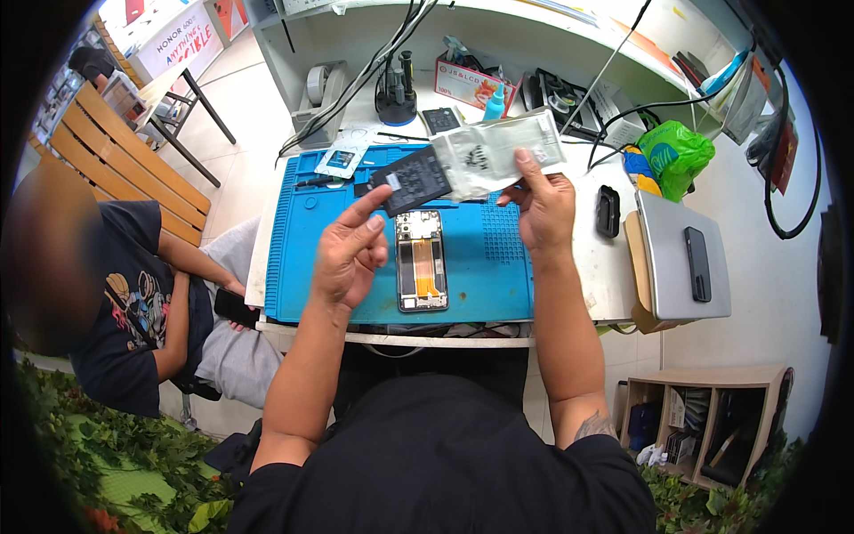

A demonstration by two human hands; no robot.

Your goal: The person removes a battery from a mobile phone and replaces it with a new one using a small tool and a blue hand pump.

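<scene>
One hand, the right (546, 210), had its thumb on top of a clear pouch (485, 165) and its fingers beneath, pinching the lower edge toward the right. A black battery (414, 181) overlapped the pouch's left end, both raised over the blue mat (485, 289). At the battery's left end was the left hand (347, 254), index finger stretched out, thumb just below, the other fingers curled; from overhead it was hard to tell whether finger and thumb were closed on the battery or merely beside it. Below, the opened phone (422, 260) lay flat on the mat, its insides and an orange ribbon (429, 280) bare.

The likeliest mishap seemed a drop: if the right pinch slackened while the left had no real hold, the battery could slide off the smooth pouch and strike the phone's bare parts. Squeezing or twisting the battery by its edge could bend or pierce it, which would be worse. A wrist dipping too low might also snag the ribbon, since the phone sat so near the left hand.
</scene>
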